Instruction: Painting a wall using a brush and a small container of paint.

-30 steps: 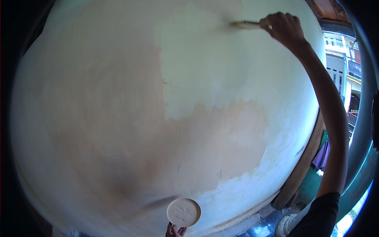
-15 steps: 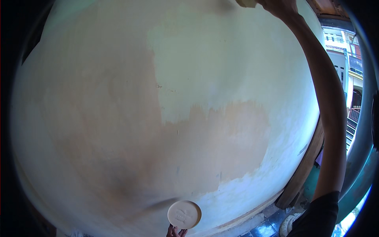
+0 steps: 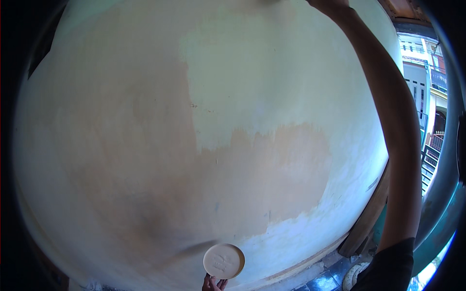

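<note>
A broad plastered wall (image 3: 145, 145) fills nearly the whole view, bulging with the lens. Most of it is a blotchy peach-tan, while a paler cream-green patch (image 3: 272, 82) covers the upper middle and right, its lower edge running ragged across the tan. Lower down, toward the right, the surface turns whitish. At the far right a strip of daylight shows neighbouring buildings (image 3: 422, 72) and a railing, and a dark wooden plank (image 3: 366, 218) leans along the wall's foot above dark floor tiles (image 3: 325, 281).

The right hand (image 3: 330, 4) is raised to the very top edge of the picture, mostly cut off, so I cannot tell whether it is closed or what it holds; its bare forearm runs down the right side to a black sleeve (image 3: 388, 266).

At the bottom centre, the left hand (image 3: 215, 282) grips a round cream lid (image 3: 224, 261) from below with its fingertips, holding it flat-faced just in front of the wall.
</note>
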